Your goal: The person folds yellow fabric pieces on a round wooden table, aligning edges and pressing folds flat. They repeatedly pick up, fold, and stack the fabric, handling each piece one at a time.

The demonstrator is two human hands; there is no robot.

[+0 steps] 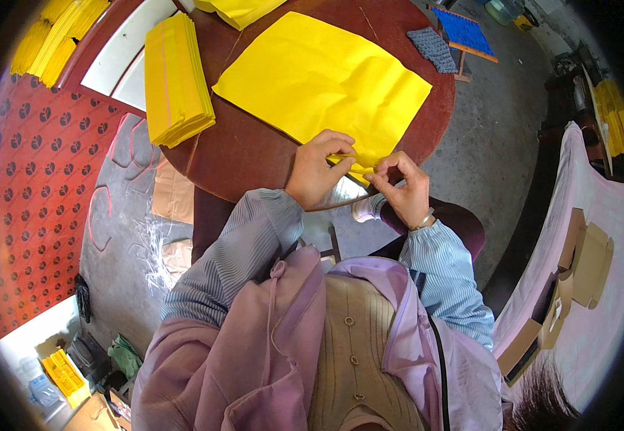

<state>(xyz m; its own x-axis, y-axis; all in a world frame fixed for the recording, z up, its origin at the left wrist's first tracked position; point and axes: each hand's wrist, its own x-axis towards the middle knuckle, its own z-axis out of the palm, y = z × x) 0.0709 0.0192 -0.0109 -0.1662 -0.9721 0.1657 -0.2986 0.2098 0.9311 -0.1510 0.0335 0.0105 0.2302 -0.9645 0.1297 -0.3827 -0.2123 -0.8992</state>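
Observation:
A large yellow sheet, perhaps a cloth bag, [319, 79] lies slightly wrinkled on a round red-brown table [229, 161]. Its near end reaches the table's front edge, where both hands work. My left hand [318, 167] pinches the sheet's near edge between thumb and fingers. Just to the right, my right hand [404, 185] has its thumb and index finger pressed together at the near corner of the same sheet. Left of the sheet rests a thick stack of folded yellow pieces [175, 79].
More yellow material [240, 10] sits at the table's far edge. A grey textured cloth [432, 49] lies at the far right, near a blue-topped stool [466, 32]. Opened cardboard boxes [591, 264] rest on a pink-covered surface [599, 345]. Brown paper [173, 194] is on the floor.

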